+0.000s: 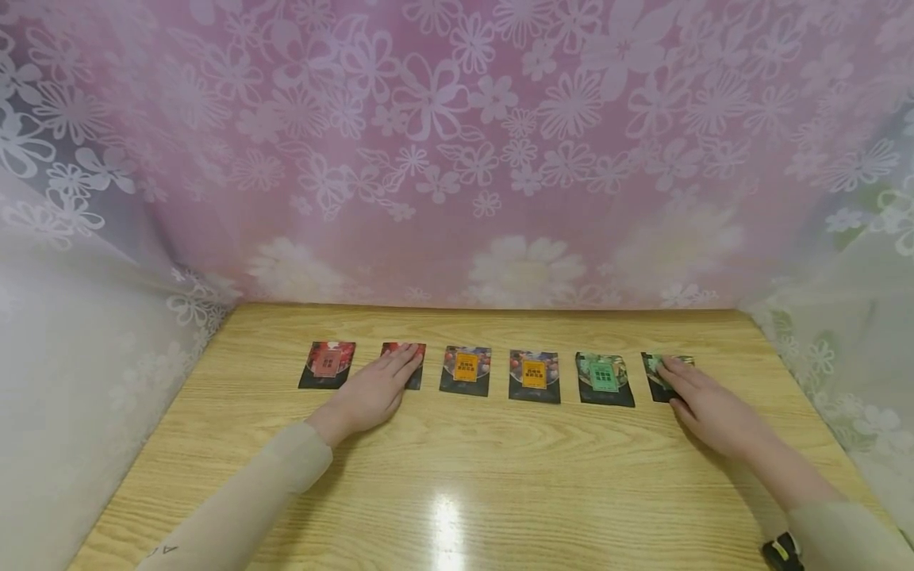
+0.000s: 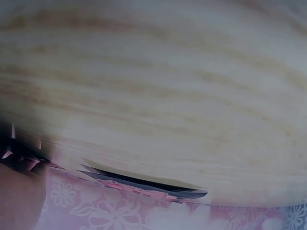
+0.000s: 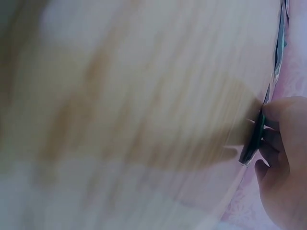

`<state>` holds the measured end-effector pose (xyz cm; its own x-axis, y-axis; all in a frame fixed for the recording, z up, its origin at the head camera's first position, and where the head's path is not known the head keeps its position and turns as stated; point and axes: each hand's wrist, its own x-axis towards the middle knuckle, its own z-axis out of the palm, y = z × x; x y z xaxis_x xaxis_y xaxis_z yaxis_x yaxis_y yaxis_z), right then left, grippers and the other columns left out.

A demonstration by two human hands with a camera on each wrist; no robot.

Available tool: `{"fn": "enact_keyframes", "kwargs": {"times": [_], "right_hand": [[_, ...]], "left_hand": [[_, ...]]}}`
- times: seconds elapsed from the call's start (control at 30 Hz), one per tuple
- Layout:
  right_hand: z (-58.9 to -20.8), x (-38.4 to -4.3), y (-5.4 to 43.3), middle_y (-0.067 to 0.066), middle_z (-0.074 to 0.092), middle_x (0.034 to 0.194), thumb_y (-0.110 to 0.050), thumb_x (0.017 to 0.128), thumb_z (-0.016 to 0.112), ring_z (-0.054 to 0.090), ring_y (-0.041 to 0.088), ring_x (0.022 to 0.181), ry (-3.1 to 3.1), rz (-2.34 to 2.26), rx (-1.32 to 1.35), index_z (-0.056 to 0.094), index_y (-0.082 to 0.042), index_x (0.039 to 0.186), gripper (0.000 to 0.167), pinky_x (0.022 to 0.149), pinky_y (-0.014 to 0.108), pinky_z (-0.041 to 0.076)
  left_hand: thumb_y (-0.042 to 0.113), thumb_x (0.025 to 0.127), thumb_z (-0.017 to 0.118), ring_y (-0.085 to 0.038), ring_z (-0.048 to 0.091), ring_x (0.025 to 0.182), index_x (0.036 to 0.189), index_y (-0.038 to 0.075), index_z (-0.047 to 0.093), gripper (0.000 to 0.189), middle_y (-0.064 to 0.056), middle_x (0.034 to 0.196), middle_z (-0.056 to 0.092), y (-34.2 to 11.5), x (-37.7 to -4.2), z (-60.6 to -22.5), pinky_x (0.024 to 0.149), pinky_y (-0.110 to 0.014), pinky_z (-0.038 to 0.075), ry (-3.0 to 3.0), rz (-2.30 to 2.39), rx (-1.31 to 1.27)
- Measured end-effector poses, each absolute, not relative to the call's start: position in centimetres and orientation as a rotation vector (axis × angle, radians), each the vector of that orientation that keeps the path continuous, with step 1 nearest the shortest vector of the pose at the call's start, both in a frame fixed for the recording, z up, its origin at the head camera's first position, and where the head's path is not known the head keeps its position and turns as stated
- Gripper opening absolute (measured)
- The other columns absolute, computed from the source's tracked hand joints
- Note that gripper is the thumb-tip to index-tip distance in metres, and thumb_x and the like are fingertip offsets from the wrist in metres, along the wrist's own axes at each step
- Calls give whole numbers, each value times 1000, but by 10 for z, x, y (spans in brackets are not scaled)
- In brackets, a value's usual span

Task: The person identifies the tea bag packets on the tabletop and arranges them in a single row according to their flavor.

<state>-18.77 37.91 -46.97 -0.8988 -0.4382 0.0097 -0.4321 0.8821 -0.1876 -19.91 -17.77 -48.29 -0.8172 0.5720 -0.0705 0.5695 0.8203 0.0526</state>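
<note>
Several small seasoning-type packets lie flat in a row on the table. My left hand (image 1: 370,391) rests with straight fingers over a red packet (image 1: 414,381), hiding most of its front. To its left is another red packet (image 1: 328,365), which shows at the lower edge of the left wrist view. At the row's right end my right hand (image 1: 714,412) lies with extended fingers on a green packet (image 1: 658,388), its thumb close by the packet's lower edge. Beside that one is a second green packet (image 1: 605,380). Two orange-labelled packets, one left (image 1: 466,371) and one right (image 1: 534,377), lie between the hands.
The wood-grain table (image 1: 543,492) reaches back to a pink floral curtain (image 1: 443,174). Pale floral cloth (image 1: 78,381) hangs along the left side, and more (image 1: 871,333) on the right. A black band-like object (image 1: 781,551) shows near the right sleeve.
</note>
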Motion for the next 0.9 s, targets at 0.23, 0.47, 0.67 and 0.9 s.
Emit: {"fn": "enact_keyframes", "kwargs": {"times": [0.23, 0.47, 0.67, 0.9], "right_hand": [[-469, -180, 374, 33, 41, 163, -7, 100, 66, 42, 55, 147, 3000, -304, -714, 46, 8, 156, 61, 113, 71, 43], [-469, -176, 374, 32, 40, 164, -10, 102, 67, 41, 54, 147, 3004, -301, -700, 46, 7, 157, 61, 114, 71, 43], [-469, -177, 372, 32, 41, 163, -10, 101, 68, 43, 54, 146, 3026, -308, -720, 47, 7, 156, 61, 112, 71, 44], [-468, -178, 368, 33, 40, 163, -12, 101, 69, 41, 55, 147, 3009, -306, -713, 44, 8, 157, 65, 114, 72, 42]], "left_hand": [[22, 113, 41, -32, 29, 163, 167, 5, 33, 57, -15, 174, 31, -180, -197, -479, 134, -48, 31, 2898, -22, 933], [23, 113, 44, -33, 31, 162, 168, 7, 33, 58, -14, 175, 31, -183, -196, -474, 133, -49, 32, 2871, 4, 936], [23, 112, 47, -35, 32, 162, 167, 7, 35, 58, -15, 174, 32, -186, -196, -471, 132, -52, 33, 2886, 69, 927], [24, 112, 49, -33, 29, 163, 167, 8, 34, 59, -14, 175, 31, -189, -195, -473, 133, -52, 31, 2903, 94, 917]]}}
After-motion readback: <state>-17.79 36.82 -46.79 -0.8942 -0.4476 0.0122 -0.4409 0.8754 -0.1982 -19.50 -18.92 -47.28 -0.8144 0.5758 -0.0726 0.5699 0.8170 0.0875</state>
